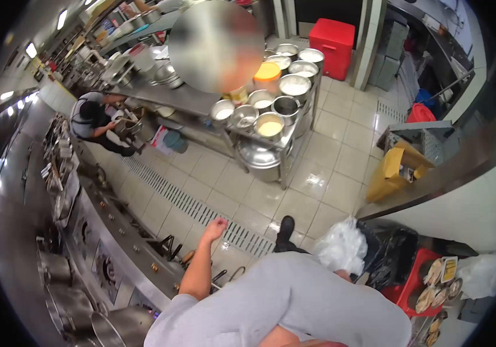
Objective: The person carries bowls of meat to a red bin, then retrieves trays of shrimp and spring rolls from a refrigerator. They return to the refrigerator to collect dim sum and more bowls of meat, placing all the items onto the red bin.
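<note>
My left hand (215, 229) hangs out in front of me over the tiled floor, beside the slotted floor drain (170, 194). Its fingers look curled in, and I see nothing held in them. Of my right arm only a small patch of skin shows at the edge of my grey shirt (294, 289); the fingers of that hand are hidden. Closest to that patch are a crumpled clear plastic bag (340, 246) and a black bin bag (395, 254). One black shoe (285, 228) stands on the tiles.
A steel table holds several metal bowls (270, 126), with a big pot (259, 159) beneath. Stoves (106, 269) line my left. Another person (95, 121) crouches farther off. A red cooler (332, 46), a cardboard box (395, 173) and a red crate (409, 292) stand right. A blurred circle hides the table's back.
</note>
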Motion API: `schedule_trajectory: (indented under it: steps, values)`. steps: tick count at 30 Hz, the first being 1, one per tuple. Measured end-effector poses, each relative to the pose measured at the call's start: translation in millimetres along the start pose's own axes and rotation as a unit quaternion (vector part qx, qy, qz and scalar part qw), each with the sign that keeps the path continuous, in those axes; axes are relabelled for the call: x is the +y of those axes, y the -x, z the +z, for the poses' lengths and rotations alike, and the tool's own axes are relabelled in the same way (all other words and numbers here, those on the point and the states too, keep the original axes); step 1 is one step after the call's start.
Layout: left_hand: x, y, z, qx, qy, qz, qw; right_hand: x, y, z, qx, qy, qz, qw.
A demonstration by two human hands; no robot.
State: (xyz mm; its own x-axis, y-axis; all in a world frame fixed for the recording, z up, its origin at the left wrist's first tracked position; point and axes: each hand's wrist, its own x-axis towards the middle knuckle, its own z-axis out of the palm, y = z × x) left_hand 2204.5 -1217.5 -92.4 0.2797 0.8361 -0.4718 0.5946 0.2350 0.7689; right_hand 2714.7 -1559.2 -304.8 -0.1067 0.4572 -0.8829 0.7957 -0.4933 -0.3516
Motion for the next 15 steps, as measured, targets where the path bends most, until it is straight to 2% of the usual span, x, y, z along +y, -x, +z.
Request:
schedule_trajectory:
  steps: [1, 2, 3, 6, 7, 8, 9, 10, 12, 13, 15]
  values:
    - [49.7, -27.0, 1.5, 0.023, 0.02, 0.007, 1.0, 2.6, 40.7, -7.9, 0.242, 0.041, -0.296, 0.923]
    - [93.1, -56.5, -2.1, 0.045, 0.031, 0.015, 0.998, -7.4, 35.7, -3.5, 0.298, -0.219, -0.184, 0.911]
    - [99.8, -88.1, 6.8, 0.009, 0.042, 0.063, 0.997, -32.9, 20.1, -35.7, 0.31, -0.237, -0.186, 0.902]
    - [211.2, -118.7, 43.8, -0.073, 0.067, 0.083, 0.992, -67.5, -11.9, -168.2, 0.128, -0.188, -0.101, 0.969]
    - [234.1, -134.3, 58.6, -0.123, 0.064, 0.097, 0.986, -65.9, -43.3, -207.9, 0.125, -0.337, -0.034, 0.932]
    - [253.2, -148.4, 71.2, -0.171, 0.064, 0.108, 0.977, -74.3, -47.4, -260.0, 0.17, -0.441, -0.027, 0.881]
    - [272.0, -166.0, 80.9, -0.202, 0.046, 0.104, 0.973, -87.2, -42.5, -316.9, 0.203, -0.455, -0.024, 0.867]
    - [292.1, -185.1, 90.7, -0.213, 0.051, 0.104, 0.97, -79.0, -62.3, -357.0, 0.254, -0.522, -0.063, 0.812]
    - [331.7, -229.9, 109.7, -0.272, 0.011, 0.149, 0.951, -84.4, -57.4, -441.5, 0.385, -0.504, -0.099, 0.767]
    - [349.2, -255.4, 119.4, -0.293, 0.004, 0.178, 0.939, -84.4, -45.3, -478.3, 0.387, -0.501, -0.091, 0.769]
    - [395.0, -304.0, 138.0, -0.324, -0.003, 0.193, 0.926, -80.0, -28.2, -544.6, 0.413, -0.528, -0.075, 0.738]
